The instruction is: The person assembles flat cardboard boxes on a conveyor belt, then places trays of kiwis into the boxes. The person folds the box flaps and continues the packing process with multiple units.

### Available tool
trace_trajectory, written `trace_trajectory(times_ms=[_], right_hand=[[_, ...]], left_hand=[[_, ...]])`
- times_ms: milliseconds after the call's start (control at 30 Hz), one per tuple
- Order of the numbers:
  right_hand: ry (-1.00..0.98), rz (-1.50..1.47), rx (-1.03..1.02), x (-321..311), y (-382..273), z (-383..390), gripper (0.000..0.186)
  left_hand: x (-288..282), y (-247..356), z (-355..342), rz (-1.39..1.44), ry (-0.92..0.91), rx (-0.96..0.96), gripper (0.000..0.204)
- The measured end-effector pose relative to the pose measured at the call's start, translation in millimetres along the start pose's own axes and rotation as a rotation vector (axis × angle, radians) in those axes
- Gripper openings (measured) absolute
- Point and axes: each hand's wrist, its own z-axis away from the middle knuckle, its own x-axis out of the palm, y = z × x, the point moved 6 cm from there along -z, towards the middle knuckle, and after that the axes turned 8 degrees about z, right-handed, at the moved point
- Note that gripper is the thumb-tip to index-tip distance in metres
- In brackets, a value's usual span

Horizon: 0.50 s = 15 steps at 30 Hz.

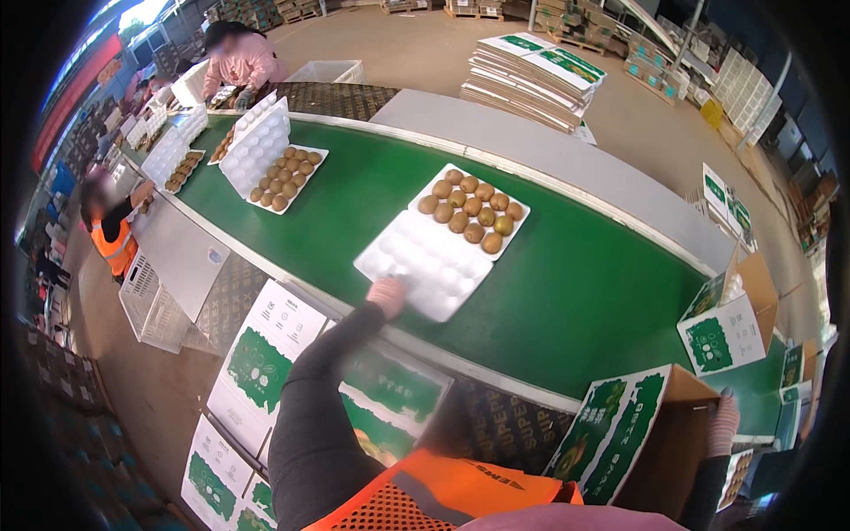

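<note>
My left hand, in a pink glove with pale fingertips, reaches onto the white moulded lid of an open tray; its blurred fingers hide whether they grip it. The lid lies flat, joined to the tray half of brown kiwifruit on the green belt. At lower right, my right hand, in a striped pink glove, grips the side of an open green-and-white cardboard box. Another open box sits on the belt beyond it.
More open trays sit up the belt. Co-workers in pink and an orange vest work at upper left, near a white crate. Flattened cartons lean at lower left; a carton stack stands behind the belt.
</note>
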Motion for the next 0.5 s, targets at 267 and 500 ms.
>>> trace_trajectory(times_ms=[267, 500], right_hand=[[0.014, -0.111, 0.05, -2.0, -15.4, -0.6, 0.05], [0.187, -0.095, -0.006, 13.5, -11.1, 17.4, 0.043]], left_hand=[[-45.3, 256.0, -29.2, 0.557, 0.078, 0.272, 0.017], [-179.1, 265.5, -126.5, 0.781, 0.18, 0.502, 0.031]])
